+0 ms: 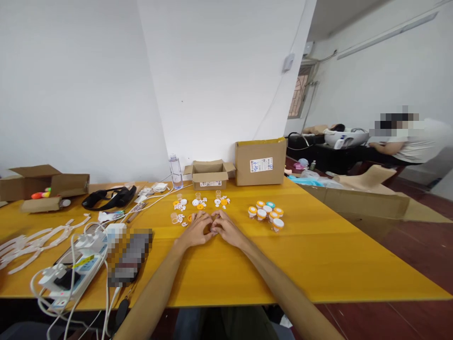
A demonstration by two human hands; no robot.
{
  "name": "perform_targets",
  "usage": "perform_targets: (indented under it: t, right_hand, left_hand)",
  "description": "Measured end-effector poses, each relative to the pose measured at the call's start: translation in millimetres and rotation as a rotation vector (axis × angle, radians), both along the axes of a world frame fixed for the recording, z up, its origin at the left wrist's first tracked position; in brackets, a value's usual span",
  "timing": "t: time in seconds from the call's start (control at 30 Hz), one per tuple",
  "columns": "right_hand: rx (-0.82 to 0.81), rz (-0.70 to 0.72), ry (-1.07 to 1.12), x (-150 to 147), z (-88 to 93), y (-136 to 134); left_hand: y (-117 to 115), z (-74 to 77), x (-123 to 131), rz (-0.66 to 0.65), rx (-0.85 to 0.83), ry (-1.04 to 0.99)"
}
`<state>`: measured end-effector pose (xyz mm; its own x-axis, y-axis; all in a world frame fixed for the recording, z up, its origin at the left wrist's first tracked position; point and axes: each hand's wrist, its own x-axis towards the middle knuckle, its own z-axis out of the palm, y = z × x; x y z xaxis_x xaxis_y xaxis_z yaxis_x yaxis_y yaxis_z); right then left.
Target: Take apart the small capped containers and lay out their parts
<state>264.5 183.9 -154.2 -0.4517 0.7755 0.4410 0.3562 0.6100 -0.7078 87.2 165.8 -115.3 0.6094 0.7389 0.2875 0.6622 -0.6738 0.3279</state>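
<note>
My left hand (197,230) and my right hand (225,228) meet over the middle of the table, fingers curled and tips together. Whatever they pinch is small and mostly hidden by the fingers. Just beyond them lie loose parts: an orange ring (224,202), a white ring (195,202), small clear cups (218,194) and several little white pieces with dark marks (180,218). To the right stands a cluster of small clear jars with orange-rimmed white lids (261,214); one jar has a teal lid (271,205).
An open cardboard box (209,184), a larger closed box (260,175) and a clear bottle (175,172) stand along the wall. At left are a power strip with cables (87,267), a phone (130,257), black straps (109,197) and white plastic strips (38,241). A person (399,146) sits far right.
</note>
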Motion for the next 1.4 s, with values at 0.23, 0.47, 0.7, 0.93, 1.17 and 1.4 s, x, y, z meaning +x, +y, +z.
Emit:
perform_targets:
  t: [0.23, 0.47, 0.7, 0.93, 1.17, 1.4]
  right_hand:
    - [0.079, 0.032, -0.086, 5.7, 3.7, -1.9]
    - [0.194, 0.029, -0.181, 7.9, 12.3, -7.0]
    - [0.157, 0.037, -0.135, 6.3, 8.3, -5.8]
    - [0.06, 0.038, -0.047, 4.6, 1.1, -0.9]
    - [0.092, 0.052, -0.099, 6.5, 6.8, -2.6]
    - [0.277, 0.023, -0.308, 14.7, 23.4, -11.6]
  left_hand:
    - [-0.6, 0.8, 0.3, -0.017, -0.011, -0.018]
    - [0.0, 0.0, -0.2, -0.023, -0.002, -0.022]
    - [2.0, -2.7, -1.2, -0.034, 0.013, -0.032]
    - [0.7, 0.5, -0.5, -0.021, 0.005, -0.024]
    - [-0.1, 1.2, -1.0, -0.014, -0.017, -0.017]
    - [3.9, -4.1, -3.3, -0.043, -0.053, -0.046]
